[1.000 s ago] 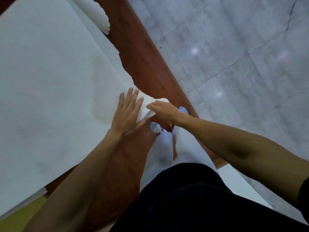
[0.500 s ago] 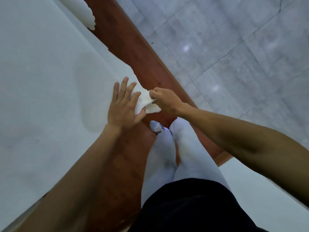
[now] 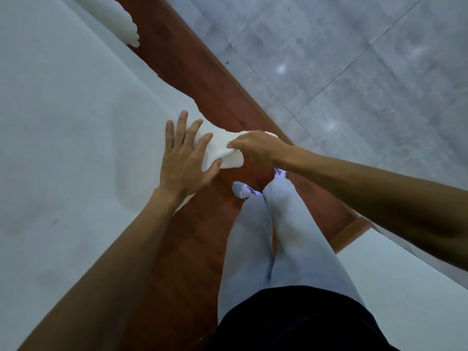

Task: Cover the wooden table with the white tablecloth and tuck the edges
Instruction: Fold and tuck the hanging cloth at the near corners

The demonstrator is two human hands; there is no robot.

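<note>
Wooden table (image 3: 192, 79) under white tablecloth (image 3: 63, 122)

place: indoor room, likely a home | cues: grey tiled floor (image 3: 354, 72), wooden table (image 3: 182, 249), socked feet (image 3: 243, 192)

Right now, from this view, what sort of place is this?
Probably an indoor room, perhaps a home: a grey tiled floor, a wooden table partly under a white tablecloth, and socked feet, no shoes.

Single head-worn view, looking steeply down, close over hands (image 3: 217, 155), tablecloth (image 3: 63, 122), floor (image 3: 354, 59)
</note>
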